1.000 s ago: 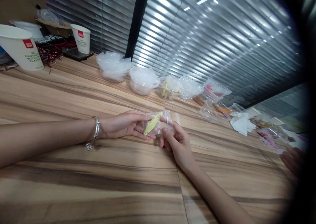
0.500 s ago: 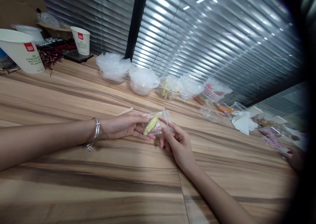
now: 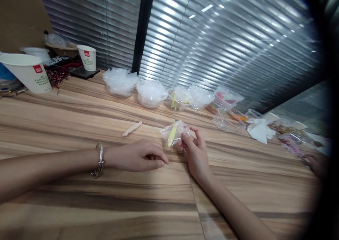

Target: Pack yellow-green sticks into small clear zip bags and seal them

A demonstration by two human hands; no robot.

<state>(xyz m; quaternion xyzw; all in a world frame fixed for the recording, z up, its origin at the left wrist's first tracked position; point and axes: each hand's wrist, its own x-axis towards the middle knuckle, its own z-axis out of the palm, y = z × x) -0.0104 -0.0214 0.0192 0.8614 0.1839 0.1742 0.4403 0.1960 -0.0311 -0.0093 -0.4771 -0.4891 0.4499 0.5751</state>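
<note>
My right hand pinches the right edge of a small clear plastic bag between thumb and fingers, just above the table. Inside the bag shows a slim yellow-green piece shaped like a pod; its exact kind is unclear. To the left, my left hand, with a silver bangle at the wrist, rests low over the table, palm down. Its fingers are curled in and nothing shows in them. A thin pale twisted strip lies on the wood beyond the left hand.
Along the window blinds stand plastic bowls and clear containers, some with bags or coloured pieces inside. Paper cups stand at the left. White tissue lies at the right, near another person's hand.
My left hand has let go of the bag and drawn back toward me, fingers curling. The bag stays in my right hand. The pale strip is now fully uncovered. The view has tilted slightly up.
</note>
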